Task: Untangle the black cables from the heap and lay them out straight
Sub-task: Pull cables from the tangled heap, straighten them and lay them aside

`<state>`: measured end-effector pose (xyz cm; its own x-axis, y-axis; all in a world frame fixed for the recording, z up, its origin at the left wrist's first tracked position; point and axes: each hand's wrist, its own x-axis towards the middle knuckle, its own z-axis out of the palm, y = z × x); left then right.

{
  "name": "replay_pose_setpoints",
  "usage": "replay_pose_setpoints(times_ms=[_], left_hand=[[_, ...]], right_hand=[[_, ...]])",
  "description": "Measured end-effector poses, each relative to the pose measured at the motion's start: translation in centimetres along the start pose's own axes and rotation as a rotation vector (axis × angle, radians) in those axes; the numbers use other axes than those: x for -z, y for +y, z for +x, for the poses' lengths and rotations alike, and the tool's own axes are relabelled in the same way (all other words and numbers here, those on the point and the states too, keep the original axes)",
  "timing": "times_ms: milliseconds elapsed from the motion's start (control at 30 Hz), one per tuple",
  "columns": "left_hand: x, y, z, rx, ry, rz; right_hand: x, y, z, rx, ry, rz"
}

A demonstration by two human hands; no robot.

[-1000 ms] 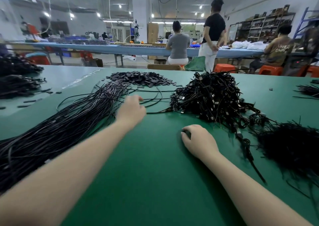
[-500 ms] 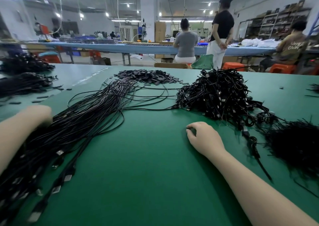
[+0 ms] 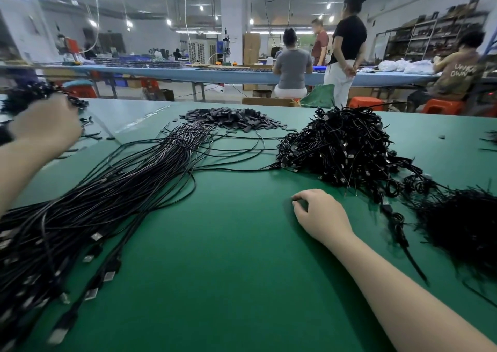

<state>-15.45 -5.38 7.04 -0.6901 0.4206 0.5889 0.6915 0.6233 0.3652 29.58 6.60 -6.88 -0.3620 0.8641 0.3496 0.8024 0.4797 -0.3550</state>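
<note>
The tangled heap of black cables (image 3: 338, 147) lay at 1 o'clock on our green table (image 3: 228, 284); the straightened cable bundle (image 3: 113, 198) ran from 12 toward 8 o'clock. Our right hand (image 3: 320, 214) rested loosely curled on the table, holding nothing. Our left hand (image 3: 45, 123), at 10 o'clock, was blurred; we could not tell its grip.

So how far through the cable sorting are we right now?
Roughly partway, I'd judge. Done: a thick bundle of straightened cables lies along the green table on the left. In hand: nothing clearly; the right hand rests on the mat with curled fingers, the left hand is raised at the far left, its grip unclear. Left: the big tangled heap is unsorted.
</note>
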Motion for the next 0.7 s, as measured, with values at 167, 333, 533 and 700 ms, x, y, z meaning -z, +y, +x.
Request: replay_pose_setpoints(times_ms=[167, 333, 533, 700], left_hand=[[4.2, 13.0, -5.4, -0.488, 0.017, -0.523], [1.2, 21.6, -17.0, -0.909, -0.300, -0.696], [-4.6, 25.2, -24.5, -0.700, -0.575, -0.932], [-6.7, 23.0, -22.6, -0.556, -0.847, -0.954]], right_hand=[[-0.2, 0.0, -0.1, 0.013, 0.049, 0.017], [1.2, -1.1, -0.8, 0.167, 0.487, 0.394], [1.6, -0.7, -0.7, 0.104, 0.484, 0.547], [2.2, 0.6, 0.1, -0.254, 0.580, 0.737]])
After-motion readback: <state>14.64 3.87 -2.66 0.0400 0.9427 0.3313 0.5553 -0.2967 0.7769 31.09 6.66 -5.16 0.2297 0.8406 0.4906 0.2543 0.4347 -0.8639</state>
